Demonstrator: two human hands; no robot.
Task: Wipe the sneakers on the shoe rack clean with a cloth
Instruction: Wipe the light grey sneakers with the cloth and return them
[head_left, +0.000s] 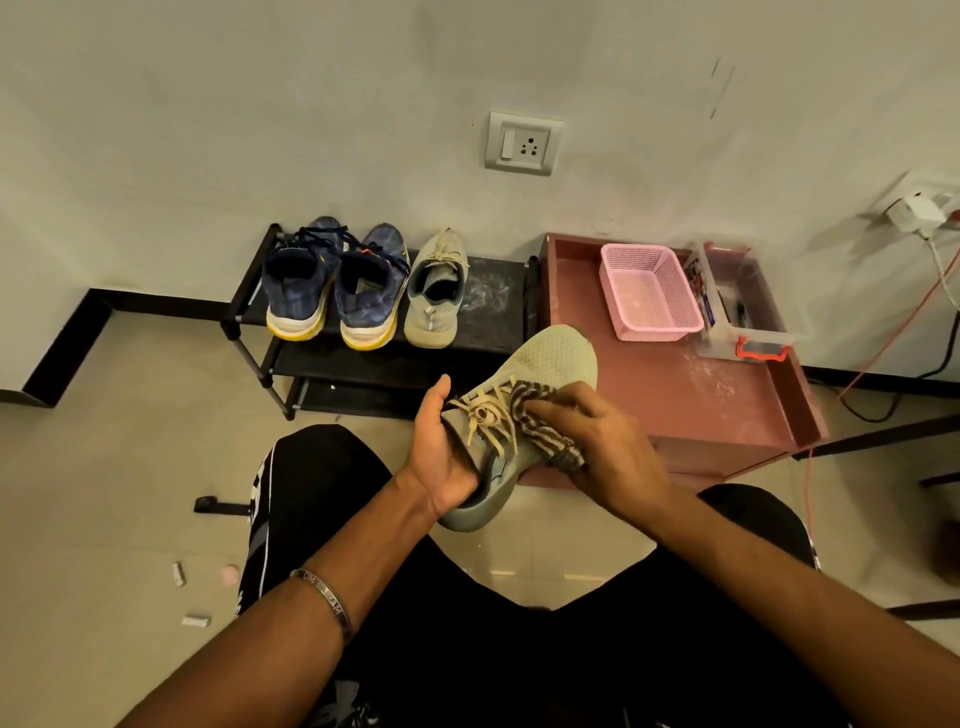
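The black shoe rack (498, 306) stands against the wall, its right end beside the pink tray-table (717, 405), with bare shelf right of the three sneakers on its top tier: two blue ones (332, 291) and one grey sneaker (434, 296). Your left hand (441, 447) has its grip clasped around the fourth, the beige sneaker (530, 395), held above open floor between your knees and the rack's front edge. Your right hand (608, 447) pinches one striped cloth (540, 421) against that shoe's side by the laces.
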